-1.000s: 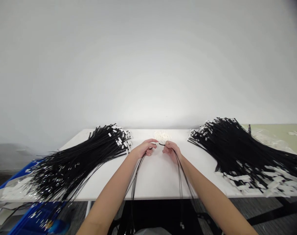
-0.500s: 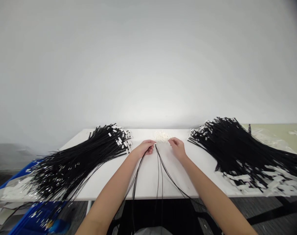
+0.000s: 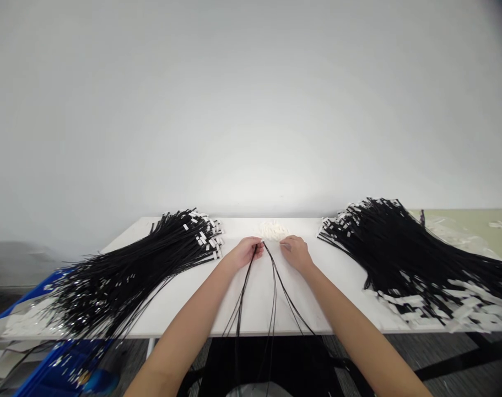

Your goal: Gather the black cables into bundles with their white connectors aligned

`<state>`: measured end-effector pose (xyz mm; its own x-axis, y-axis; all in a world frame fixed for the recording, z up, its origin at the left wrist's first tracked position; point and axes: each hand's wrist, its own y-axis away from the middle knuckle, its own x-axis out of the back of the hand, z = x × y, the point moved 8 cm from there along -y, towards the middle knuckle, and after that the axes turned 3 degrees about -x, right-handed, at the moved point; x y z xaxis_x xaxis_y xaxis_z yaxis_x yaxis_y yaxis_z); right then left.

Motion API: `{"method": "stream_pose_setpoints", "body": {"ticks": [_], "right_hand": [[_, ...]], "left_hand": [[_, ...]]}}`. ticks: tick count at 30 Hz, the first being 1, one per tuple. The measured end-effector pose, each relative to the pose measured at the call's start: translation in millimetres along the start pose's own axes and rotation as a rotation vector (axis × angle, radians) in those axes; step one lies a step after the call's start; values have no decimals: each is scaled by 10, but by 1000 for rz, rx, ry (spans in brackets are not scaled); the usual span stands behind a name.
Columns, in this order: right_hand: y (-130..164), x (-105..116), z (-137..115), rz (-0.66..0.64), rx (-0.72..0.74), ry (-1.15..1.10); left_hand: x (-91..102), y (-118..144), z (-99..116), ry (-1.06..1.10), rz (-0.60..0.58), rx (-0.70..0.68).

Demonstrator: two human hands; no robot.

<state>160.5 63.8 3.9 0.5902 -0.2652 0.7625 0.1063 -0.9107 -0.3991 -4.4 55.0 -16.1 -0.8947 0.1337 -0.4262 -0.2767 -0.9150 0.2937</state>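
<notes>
The left hand [image 3: 246, 252] is pinched shut on the top ends of a few thin black cords [image 3: 271, 292]. The cords fan down toward 6 o'clock and hang off the near edge of the white table [image 3: 254, 309]. The right hand [image 3: 295, 252] sits just at 3 o'clock of the left one, palm down, fingers curled — I cannot tell if it grips a cord. A small white heap [image 3: 274, 230] lies at 12 o'clock of both hands. Big black cord piles lie at 9 o'clock [image 3: 143, 264] and 3 o'clock [image 3: 403, 253].
</notes>
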Motion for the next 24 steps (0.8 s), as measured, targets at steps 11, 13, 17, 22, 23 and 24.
{"method": "stream_pose_setpoints", "body": {"ticks": [11, 13, 17, 22, 23, 24], "right_hand": [[-2, 25, -28, 20, 14, -39], [-3, 46, -26, 34, 2, -48], [1, 100, -40, 53, -28, -14], [15, 133, -63, 48, -55, 49], [17, 123, -60, 38, -60, 55], [19, 109, -55, 26, -64, 61]], "left_hand": [[-104, 145, -90, -13, -59, 168], [-111, 151, -81, -19, -60, 176], [-93, 136, -82, -53, -38, 186], [-91, 138, -72, -116, -33, 151], [-95, 141, -66, -129, -34, 139], [-100, 142, -59, -143, -35, 124]]}}
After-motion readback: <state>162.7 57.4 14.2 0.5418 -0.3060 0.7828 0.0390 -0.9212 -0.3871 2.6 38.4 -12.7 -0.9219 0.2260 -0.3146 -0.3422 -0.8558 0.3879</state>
